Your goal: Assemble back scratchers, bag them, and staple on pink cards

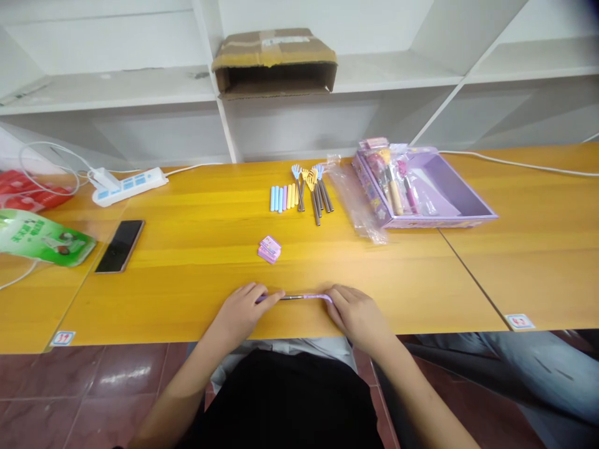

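Note:
Near the table's front edge, a thin purple back scratcher with a metal rod lies level between my two hands. My left hand closes round its purple handle end, thumb along the rod. At the other end, my right hand has its fingers closed on the purple head, whose tip they hide. Beyond them lies a small pile of pink-purple cards. Further back are several blue, purple and yellow handle sleeves in a row, beside several claw-headed metal rods in blue and yellow.
A purple box with wrapped brush-like items stands at the back right, a clear plastic wrapper beside it. On the left are a phone, a green pouch and a power strip. A cardboard box sits on the shelf.

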Tool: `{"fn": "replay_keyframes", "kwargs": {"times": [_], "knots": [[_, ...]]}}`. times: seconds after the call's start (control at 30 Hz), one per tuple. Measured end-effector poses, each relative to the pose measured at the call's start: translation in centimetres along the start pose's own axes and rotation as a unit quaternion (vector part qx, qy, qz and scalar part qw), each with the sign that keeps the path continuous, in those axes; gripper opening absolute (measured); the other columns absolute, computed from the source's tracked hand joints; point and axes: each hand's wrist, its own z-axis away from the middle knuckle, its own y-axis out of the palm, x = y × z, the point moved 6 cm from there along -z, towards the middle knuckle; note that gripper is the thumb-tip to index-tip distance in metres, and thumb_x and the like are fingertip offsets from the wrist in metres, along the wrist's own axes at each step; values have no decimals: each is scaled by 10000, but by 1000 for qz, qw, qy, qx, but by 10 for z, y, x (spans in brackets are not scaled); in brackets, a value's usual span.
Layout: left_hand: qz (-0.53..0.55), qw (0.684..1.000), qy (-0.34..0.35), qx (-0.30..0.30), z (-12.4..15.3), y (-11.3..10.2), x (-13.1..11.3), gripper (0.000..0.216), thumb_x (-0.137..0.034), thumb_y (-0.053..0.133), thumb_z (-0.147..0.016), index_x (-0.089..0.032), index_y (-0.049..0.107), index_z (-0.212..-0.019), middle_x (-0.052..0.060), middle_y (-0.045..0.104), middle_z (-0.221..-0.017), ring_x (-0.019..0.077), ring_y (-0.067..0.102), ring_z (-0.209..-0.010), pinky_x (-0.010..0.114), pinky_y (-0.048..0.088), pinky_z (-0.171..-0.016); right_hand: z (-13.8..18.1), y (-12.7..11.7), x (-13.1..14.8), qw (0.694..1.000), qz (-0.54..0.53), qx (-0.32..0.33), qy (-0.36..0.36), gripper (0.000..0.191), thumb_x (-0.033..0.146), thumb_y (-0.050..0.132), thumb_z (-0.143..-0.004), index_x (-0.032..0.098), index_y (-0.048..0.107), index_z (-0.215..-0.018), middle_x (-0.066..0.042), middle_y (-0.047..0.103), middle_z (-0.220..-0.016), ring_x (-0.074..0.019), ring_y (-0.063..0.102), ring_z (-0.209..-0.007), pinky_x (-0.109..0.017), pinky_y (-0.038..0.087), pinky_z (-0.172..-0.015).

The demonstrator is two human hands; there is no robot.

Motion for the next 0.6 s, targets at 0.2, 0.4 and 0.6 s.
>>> {"fn": "replay_keyframes", "kwargs": {"times": [0.2,0.4,0.6], "knots": [[-2,999,-37,-22,35,-19,48,579,-35,477,-1057,-305,579,-1559,73,683,-1101,210,627,-960,345,546,-871,40,-25,-83,991,48,-6,124,299,372,401,-1155,218,653,-1113,-78,773,-964,-232,713,-779,-332,441,-691],[7,999,-34,-29,72,-44,89,594,-40,437,-1071,-353,618,-1543,54,699,-1074,192,664,-975,321,553,-898,124,-44,-189,958,68,0,279,332,431,425,-1071,257,691,-1167,-112,813,-1130,-302,757,-922,-383,500,-753],[12,998,-42,-45,84,-51,102,456,-117,488,-1102,-322,688,-1457,44,729,-1062,191,671,-953,321,544,-871,170,-57,-239,914,43,-21,403,267,448,466,-941,275,668,-961,-138,800,-1022,-321,735,-910,-399,511,-767]]}}
